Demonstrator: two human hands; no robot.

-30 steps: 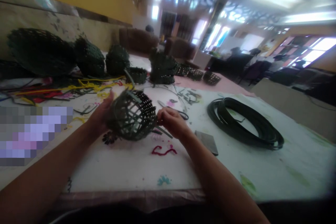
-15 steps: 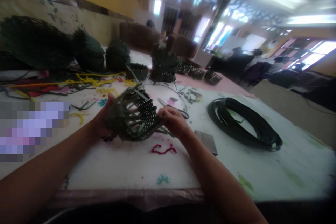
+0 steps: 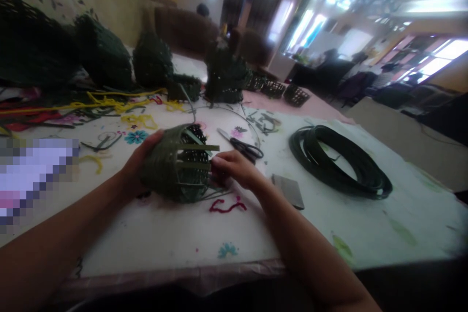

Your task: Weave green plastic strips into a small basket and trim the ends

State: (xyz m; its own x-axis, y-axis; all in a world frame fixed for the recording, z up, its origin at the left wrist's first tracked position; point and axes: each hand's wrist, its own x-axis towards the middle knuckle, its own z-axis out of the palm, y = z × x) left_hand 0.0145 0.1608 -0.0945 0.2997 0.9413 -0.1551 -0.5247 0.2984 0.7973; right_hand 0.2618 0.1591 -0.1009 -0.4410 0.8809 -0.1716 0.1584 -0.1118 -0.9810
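Observation:
A dark green woven basket (image 3: 161, 170) lies tilted above the table, its open side turned right and loose strips sticking out of the rim. My left hand (image 3: 141, 158) grips it from the left, most of the fingers hidden behind it. At the rim's right side, my right hand (image 3: 232, 168) is closed with thumb and fingers pinched at the end of a strip. Black-handled scissors (image 3: 248, 148) rest on the table just beyond my right hand. A flat grey block (image 3: 288, 191) is right of my right wrist.
A coil of dark green strip (image 3: 310, 161) lies on the right. Several woven baskets (image 3: 151, 61) line the back. Yellow cord (image 3: 120, 103) and scraps are at the left; a dark red cord (image 3: 226, 207) lies in front. People sit far off.
The basket has turned, so its upright strips now point right. My right hand has shifted slightly left and down along the rim, and the scissors show more fully. The view has tilted a little.

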